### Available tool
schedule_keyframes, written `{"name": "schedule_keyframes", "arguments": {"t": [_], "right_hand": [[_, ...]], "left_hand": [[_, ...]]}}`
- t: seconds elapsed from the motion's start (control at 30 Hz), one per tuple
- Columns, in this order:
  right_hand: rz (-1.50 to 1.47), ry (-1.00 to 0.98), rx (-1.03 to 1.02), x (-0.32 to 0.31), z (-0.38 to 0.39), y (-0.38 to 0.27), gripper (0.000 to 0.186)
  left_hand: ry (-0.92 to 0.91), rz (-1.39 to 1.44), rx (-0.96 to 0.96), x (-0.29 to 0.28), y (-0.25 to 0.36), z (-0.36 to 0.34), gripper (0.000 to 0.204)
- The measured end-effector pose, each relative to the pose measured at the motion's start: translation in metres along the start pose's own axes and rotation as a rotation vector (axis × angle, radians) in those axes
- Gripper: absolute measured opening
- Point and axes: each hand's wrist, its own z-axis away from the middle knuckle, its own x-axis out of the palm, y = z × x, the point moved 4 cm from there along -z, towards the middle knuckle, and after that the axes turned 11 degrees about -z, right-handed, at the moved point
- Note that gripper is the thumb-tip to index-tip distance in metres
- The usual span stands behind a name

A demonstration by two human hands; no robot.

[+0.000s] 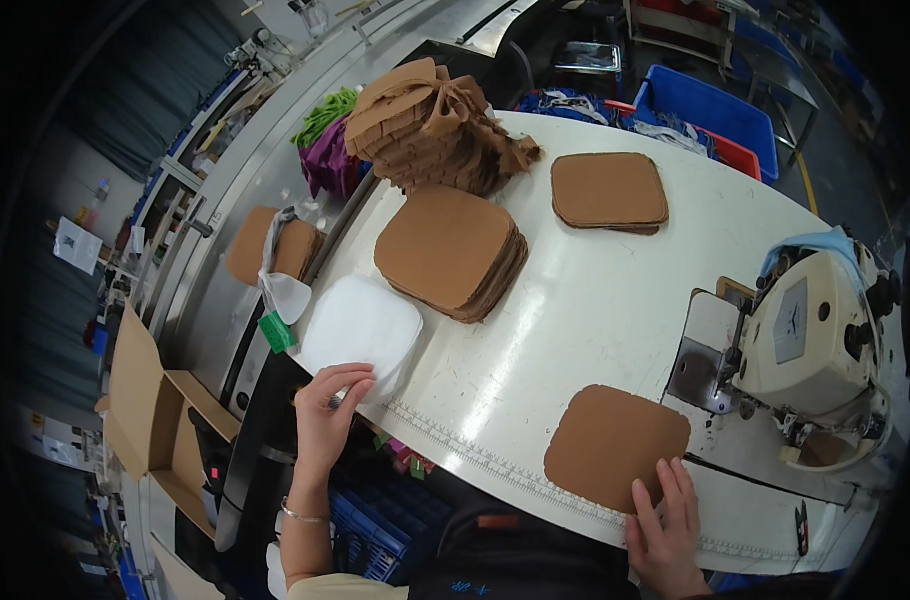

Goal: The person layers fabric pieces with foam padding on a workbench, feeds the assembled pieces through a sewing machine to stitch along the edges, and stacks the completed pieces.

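My left hand (337, 398) is closed at the lower-left corner of a stack of white rounded-square pieces (363, 325), fingers gripping at the top piece. My right hand (663, 525) has its fingers spread, fingertips on a single brown rounded-square piece (615, 440) near the table's front. A thick brown stack (442, 240) lies behind the white one, and a thinner brown stack (608, 185) stands at the back right. A cream sewing machine (805, 330) sits at the right, beside the brown piece.
Crumpled brown bundles (425, 120), purple (325, 170) and green pieces edge the white table (475, 400). A tied brown bundle (250, 245) lies left, above an open cardboard box (135, 400). Blue bins (705, 110) stand behind; black snips (802, 528) lie near the right edge.
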Motion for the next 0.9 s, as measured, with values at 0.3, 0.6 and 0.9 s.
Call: {"name": "schedule_keyframes", "arguments": {"t": [0.3, 0.6, 0.9], "right_hand": [[-0.027, -0.011, 0.049, -0.007, -0.004, -0.007, 0.045], [-0.017, 0.018, 0.056, -0.008, -0.009, -0.011, 0.043], [-0.110, 0.015, 0.057, -0.014, -0.010, -0.013, 0.049]], "left_hand": [[0.056, -0.526, 0.435, 0.000, 0.038, -0.005, 0.017], [-0.072, -0.425, 0.386, 0.002, 0.021, -0.029, 0.011], [0.179, 1.019, -0.148, -0.038, -0.039, -0.041, 0.025]]}}
